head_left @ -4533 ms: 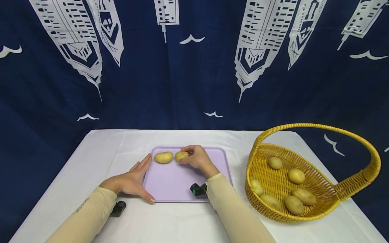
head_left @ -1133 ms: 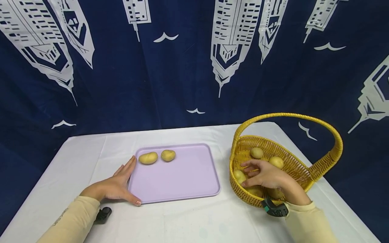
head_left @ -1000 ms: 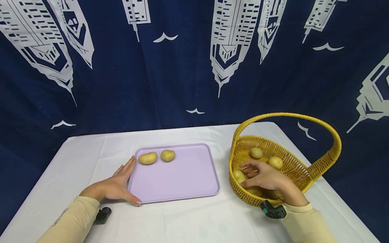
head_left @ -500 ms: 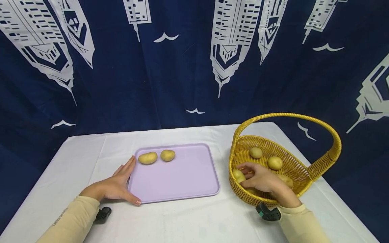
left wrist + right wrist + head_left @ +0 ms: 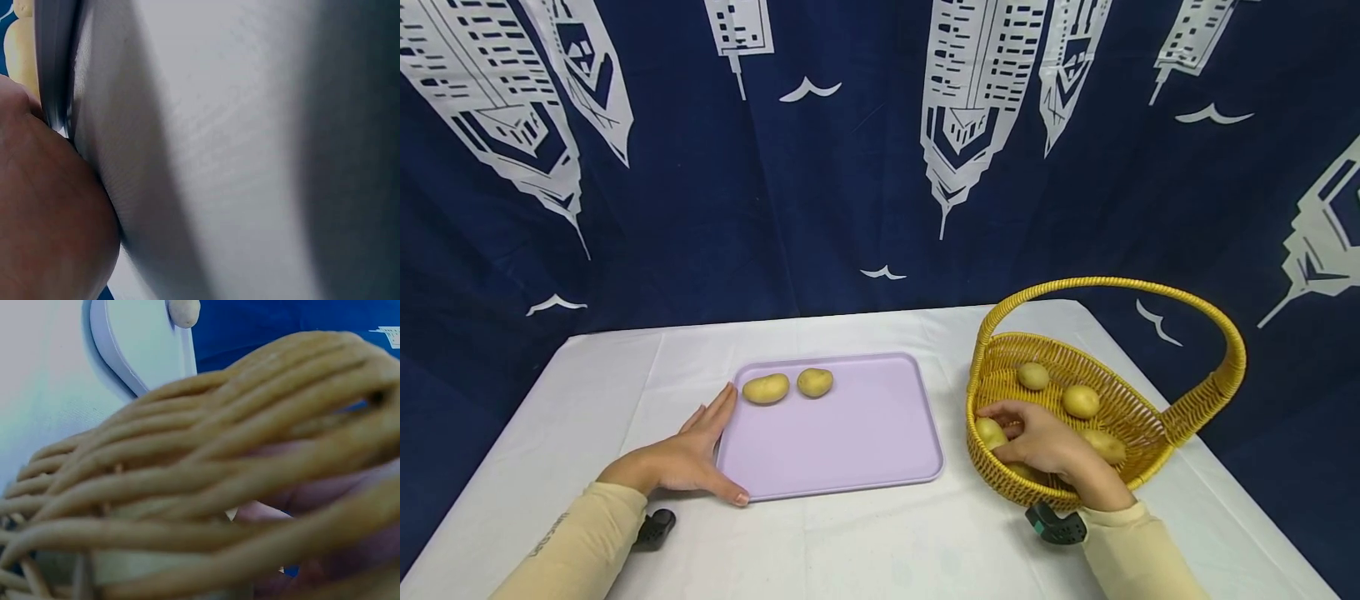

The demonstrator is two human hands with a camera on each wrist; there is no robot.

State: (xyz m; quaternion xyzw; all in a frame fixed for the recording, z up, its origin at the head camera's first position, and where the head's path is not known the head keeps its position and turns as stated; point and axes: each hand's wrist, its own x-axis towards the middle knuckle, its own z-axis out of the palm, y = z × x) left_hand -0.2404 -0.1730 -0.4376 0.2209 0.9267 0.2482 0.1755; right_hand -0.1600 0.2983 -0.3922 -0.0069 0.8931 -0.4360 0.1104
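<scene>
Two hands are busy on the white worktop (image 5: 865,542), which is the biggest thing before the blue curtain (image 5: 700,208). On its right side stands the yellow wicker basket (image 5: 1157,433), and in the middle lies the lilac tray (image 5: 850,450).

My left hand (image 5: 688,454) rests flat against the left edge of the tray, with straight fingers and nothing in it. My right hand (image 5: 1045,442) is inside the basket with curled fingers over a potato (image 5: 990,432) by the near-left wall; I cannot tell if the fingers already close on it.

Two potatoes (image 5: 766,388) lie side by side at the far edge of the tray, and three more (image 5: 1080,401) lie free in the basket.

To do this grasp well, I think the fingers should go around the potato fully and lift it straight up over the low front rim, away from the handle.

From the head I see the whole layout. At the right wrist I see only wicker strands (image 5: 206,487) very close, with a tray corner (image 5: 125,356) behind them. At the left wrist I see only cloth (image 5: 250,156) and the tray's edge (image 5: 56,69).
</scene>
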